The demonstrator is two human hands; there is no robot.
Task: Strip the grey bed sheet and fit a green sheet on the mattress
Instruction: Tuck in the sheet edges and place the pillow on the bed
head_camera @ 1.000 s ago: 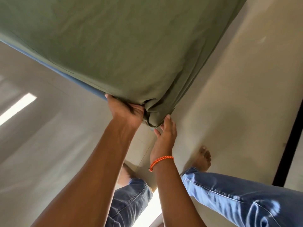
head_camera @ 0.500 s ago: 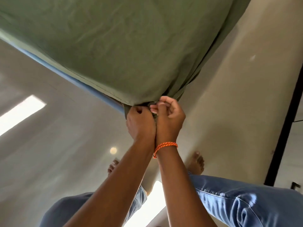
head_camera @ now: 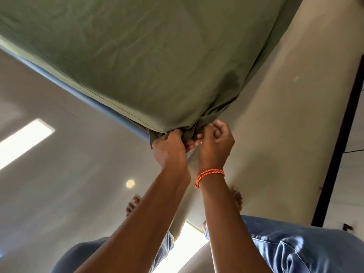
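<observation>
- Green sheet covers the mattress, filling the view from 9 to 1 o'clock.
- Left hand and right hand, fingers curled, both grip its bunched corner at centre.

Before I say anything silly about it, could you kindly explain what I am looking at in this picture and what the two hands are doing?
There is no machine here: a person wears a camera on the head, so the single picture looks forward and down along both arms. The big green sheet is spread over a mattress, whose blue edge shows along one side. At the corner nearest the person the cloth is bunched together. The left hand grips that bunch from one side, and the right hand, the one with the orange wristband, pinches it from the other. Below are the person's jeans, bare feet and a shiny pale floor that mirrors ceiling lights.
</observation>
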